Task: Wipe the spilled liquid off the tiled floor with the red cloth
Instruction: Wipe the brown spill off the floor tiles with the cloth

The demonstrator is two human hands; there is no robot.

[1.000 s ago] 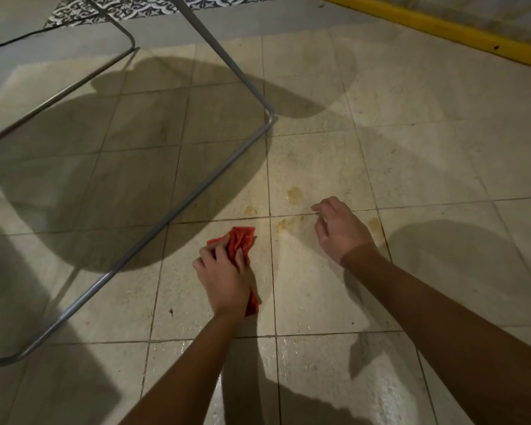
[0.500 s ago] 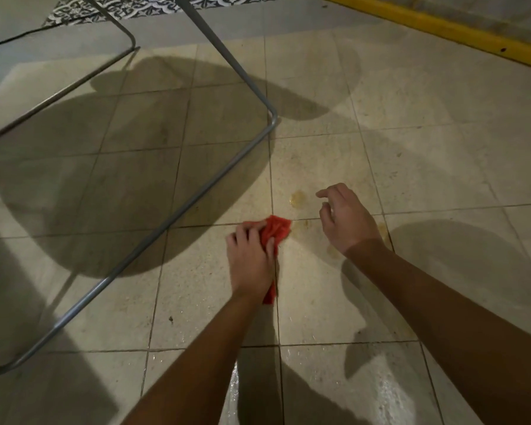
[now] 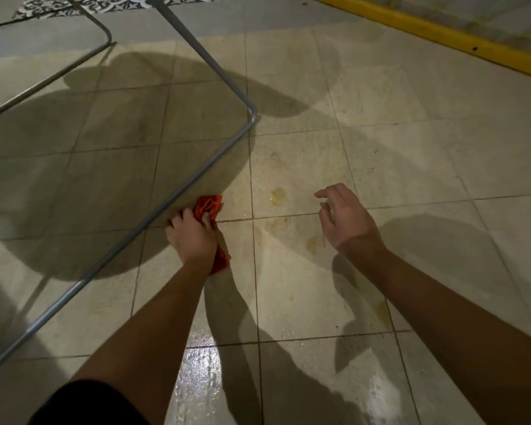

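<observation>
Pressing the red cloth (image 3: 209, 210) to the tiled floor (image 3: 411, 167), my left hand (image 3: 193, 237) has its fingers closed around the bunched fabric, arm stretched forward. The cloth sits just left of a grout line, its long axis running away from me and slightly left, 1 end poking past my fingertips, the other trailing beside my wrist. My right hand (image 3: 347, 219) hovers to the right, holding nothing, fingers loosely curled and spread. Between both hands lie yellowish spilled liquid patches (image 3: 278, 196). A grey metal tube frame (image 3: 154, 222) crosses diagonally just beside my left knuckles. Wet sheen glints on tiles nearer me. A yellow strip (image 3: 442, 32) edges the far right.
</observation>
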